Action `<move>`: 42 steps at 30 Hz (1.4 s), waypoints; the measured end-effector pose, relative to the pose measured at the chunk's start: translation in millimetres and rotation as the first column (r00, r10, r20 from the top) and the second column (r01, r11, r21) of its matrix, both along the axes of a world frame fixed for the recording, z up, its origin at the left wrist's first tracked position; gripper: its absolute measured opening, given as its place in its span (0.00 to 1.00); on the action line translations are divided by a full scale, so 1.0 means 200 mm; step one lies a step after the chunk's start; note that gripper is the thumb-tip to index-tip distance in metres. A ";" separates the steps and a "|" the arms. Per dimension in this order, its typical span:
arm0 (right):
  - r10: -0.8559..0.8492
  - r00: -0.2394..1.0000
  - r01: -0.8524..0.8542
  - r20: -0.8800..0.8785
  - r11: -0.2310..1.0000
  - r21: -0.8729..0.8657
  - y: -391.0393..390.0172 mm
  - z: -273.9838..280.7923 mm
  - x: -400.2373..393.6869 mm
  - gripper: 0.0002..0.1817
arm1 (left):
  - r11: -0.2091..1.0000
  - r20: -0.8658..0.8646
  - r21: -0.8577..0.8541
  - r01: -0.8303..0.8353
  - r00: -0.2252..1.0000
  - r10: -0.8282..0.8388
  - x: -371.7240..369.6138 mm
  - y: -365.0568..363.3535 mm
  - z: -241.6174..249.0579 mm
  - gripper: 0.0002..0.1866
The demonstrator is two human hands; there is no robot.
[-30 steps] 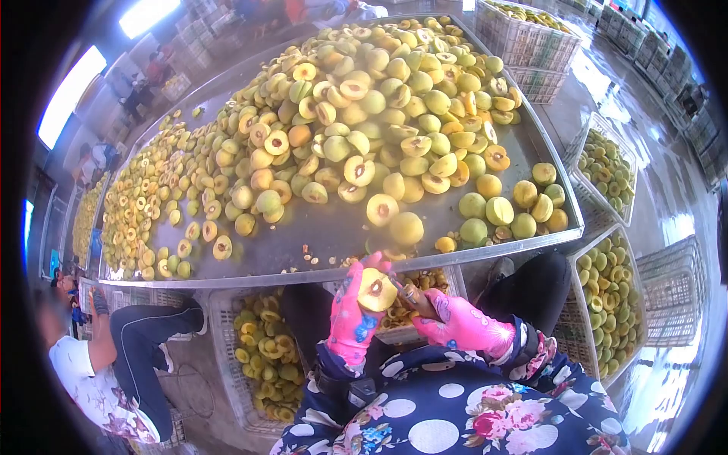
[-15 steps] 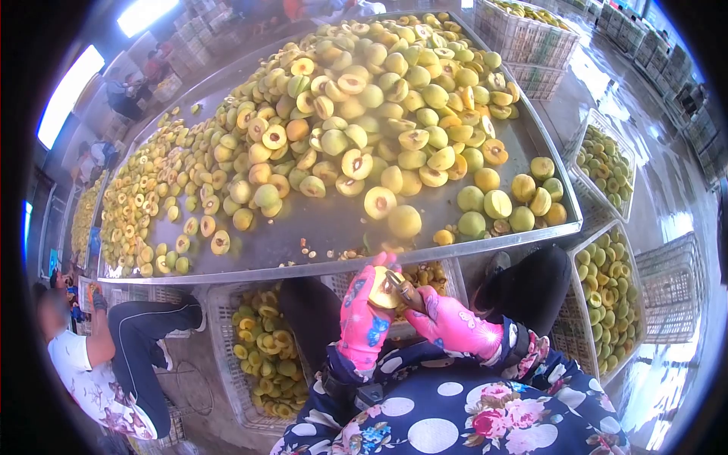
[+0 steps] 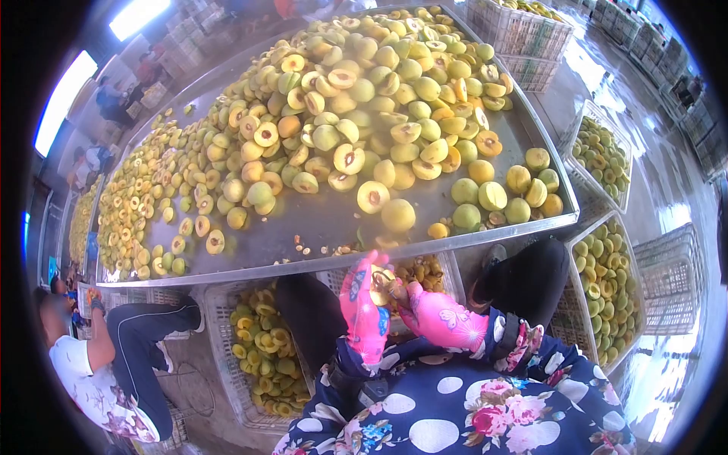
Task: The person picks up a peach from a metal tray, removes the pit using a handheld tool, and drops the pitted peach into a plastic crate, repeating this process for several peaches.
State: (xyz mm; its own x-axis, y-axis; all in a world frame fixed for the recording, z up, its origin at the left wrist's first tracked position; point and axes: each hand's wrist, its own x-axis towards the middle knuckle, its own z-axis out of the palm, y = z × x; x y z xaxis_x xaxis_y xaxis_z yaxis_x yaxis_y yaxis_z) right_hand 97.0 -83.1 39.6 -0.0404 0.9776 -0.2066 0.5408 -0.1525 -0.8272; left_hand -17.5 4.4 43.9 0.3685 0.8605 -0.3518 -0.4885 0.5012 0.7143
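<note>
My left hand [image 3: 364, 315], in a pink patterned glove, is closed around a cut yellow-green fruit [image 3: 379, 292] just below the metal table's near edge. My right hand [image 3: 440, 315], also gloved in pink, is closed on a small metal tool [image 3: 397, 290] whose ring-like end is at the cut face of the fruit. The tool's handle is mostly hidden in my fingers. Beyond both hands, halved and whole fruits [image 3: 398, 215] lie heaped on the metal table [image 3: 303, 267].
A crate of fruit halves [image 3: 220, 334] stands at lower left, and another crate [image 3: 453, 280] is under my hands. Fruit-filled crates [image 3: 635, 303] and stacked empty crates [image 3: 667, 284] stand at right. A co-worker [image 3: 98, 356] sits at left.
The table and crates have shifted slightly in view. Both hands stay together; the tool has turned a little against the fruit's cut face.
</note>
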 end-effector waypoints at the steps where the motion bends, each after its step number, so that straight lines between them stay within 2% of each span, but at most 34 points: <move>1: -0.019 0.998 0.017 0.052 0.999 0.034 0.00 0.04 0.00 0.13 | 1.000 -0.023 0.002 -0.007 1.000 0.007 0.00 0.00 0.00 0.15; 2: -0.038 0.994 0.031 0.104 0.997 0.068 -0.01 0.07 -0.01 0.13 | 1.000 -0.045 0.005 -0.014 0.999 0.014 0.00 0.00 -0.01 0.15; 5: -0.047 0.985 0.056 -0.169 0.997 0.052 0.00 0.00 -0.01 0.11 | 0.999 -0.043 -0.034 0.011 0.999 -0.013 -0.01 0.02 0.00 0.14; 8: -0.046 0.995 0.043 -0.086 0.999 -0.033 0.01 0.09 0.00 0.10 | 0.999 -0.092 -0.027 0.023 0.995 -0.025 -0.02 0.03 0.00 0.13; 11: -0.011 0.998 0.000 -0.067 0.986 -0.166 0.02 0.07 0.01 0.13 | 0.996 -0.062 -0.010 0.085 0.994 -0.086 -0.04 0.04 -0.06 0.13; 14: -0.011 0.995 0.000 -0.098 0.994 -0.111 0.01 0.07 0.02 0.14 | 0.995 -0.124 -0.003 0.104 0.987 -0.103 -0.06 0.05 -0.07 0.13; 17: -0.024 0.998 0.016 -0.053 0.989 -0.148 0.01 0.05 0.01 0.13 | 0.986 -0.114 -0.029 0.165 0.979 -0.167 -0.08 0.08 -0.12 0.12; 20: 0.002 0.999 0.001 0.042 0.997 -0.081 0.01 0.01 0.01 0.13 | 0.978 -0.084 -0.059 0.199 0.976 -0.203 -0.07 0.08 -0.11 0.11; 23: -0.051 0.999 0.051 -0.001 0.998 -0.043 0.02 -0.03 0.02 0.12 | 0.980 0.094 -0.119 0.156 0.985 -0.146 -0.07 0.07 -0.12 0.11; 26: -0.064 0.997 0.064 0.051 0.998 -0.008 0.02 -0.06 0.01 0.13 | 0.979 0.054 -0.189 0.072 0.997 -0.063 -0.06 0.06 -0.11 0.10; 29: -0.077 0.981 0.062 0.177 0.994 0.091 0.01 -0.19 -0.03 0.13 | 0.981 -0.023 -0.194 -0.009 1.000 0.005 -0.05 0.04 -0.14 0.10; 32: -0.078 0.977 0.060 0.198 0.994 0.095 0.01 -0.18 -0.05 0.13 | 0.994 -0.119 -0.084 -0.071 0.991 0.061 -0.02 0.04 -0.24 0.11; 35: -0.018 0.982 0.004 0.191 0.997 0.075 0.03 -0.23 -0.06 0.11 | 0.995 -0.191 -0.035 -0.093 0.978 0.085 -0.01 0.02 -0.23 0.08; 38: -0.006 0.978 -0.003 -0.207 0.999 -0.041 0.05 -0.30 -0.07 0.12 | 0.994 -0.257 -0.013 -0.105 0.961 0.099 -0.03 0.04 -0.29 0.09; 42: -0.003 0.999 0.008 0.045 0.994 -0.108 0.06 -0.19 -0.07 0.12 | 0.989 -0.257 0.012 -0.148 0.955 0.146 -0.05 0.04 -0.34 0.10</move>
